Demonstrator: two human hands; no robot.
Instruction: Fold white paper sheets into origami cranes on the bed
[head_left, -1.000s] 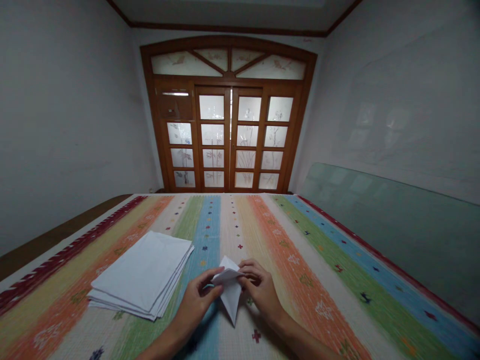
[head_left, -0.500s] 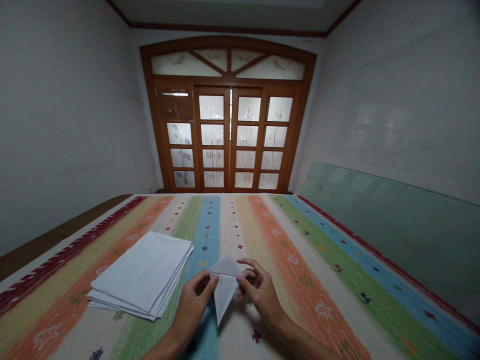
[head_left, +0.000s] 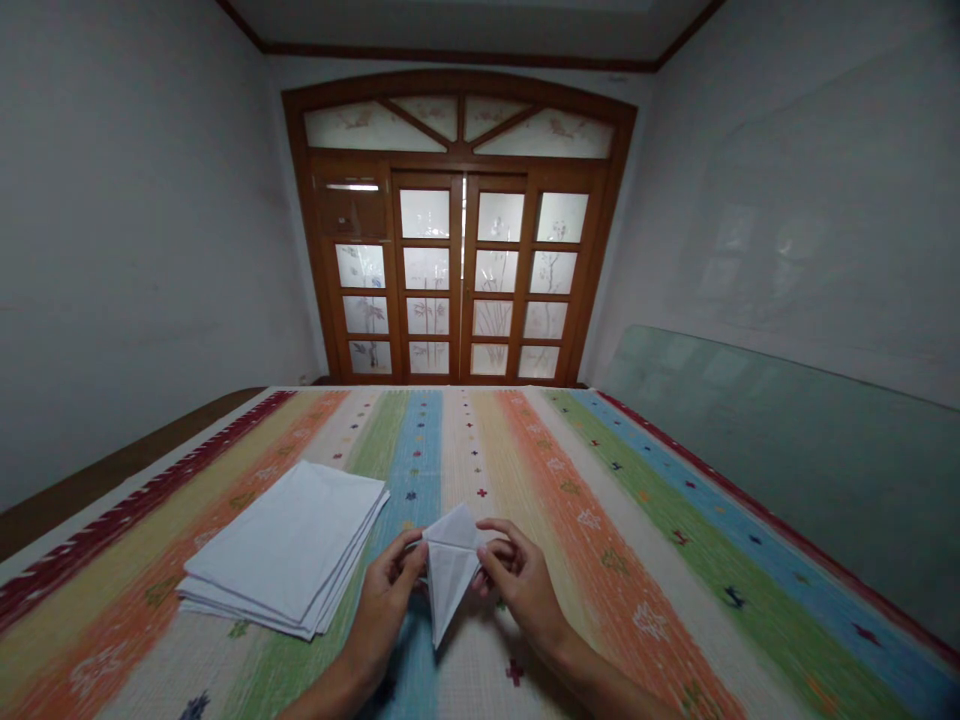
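Note:
Between my hands is a folded sheet of white paper [head_left: 452,570], shaped like a kite with its long point toward me and a crease across its upper part. My left hand [head_left: 386,595] pinches its left corner between thumb and fingers. On the other side, my right hand [head_left: 521,580] grips the right corner, thumb in front and index finger along the upper edge. Both hands are closed on the paper just above the striped cloth. A stack of white paper sheets [head_left: 289,545] lies to the left of my left hand, its edges slightly uneven.
A striped, patterned tablecloth [head_left: 600,500] covers the table. Beyond its far edge stand wooden doors with glass panes [head_left: 457,280]. A pale green panel [head_left: 772,440] runs along the right, and a brown wooden edge [head_left: 127,460] shows at the left.
My left thumb has shifted outward to the paper's left corner, showing more of its front. The folded paper has turned slightly and moved a little to the right. The stack lies as before.

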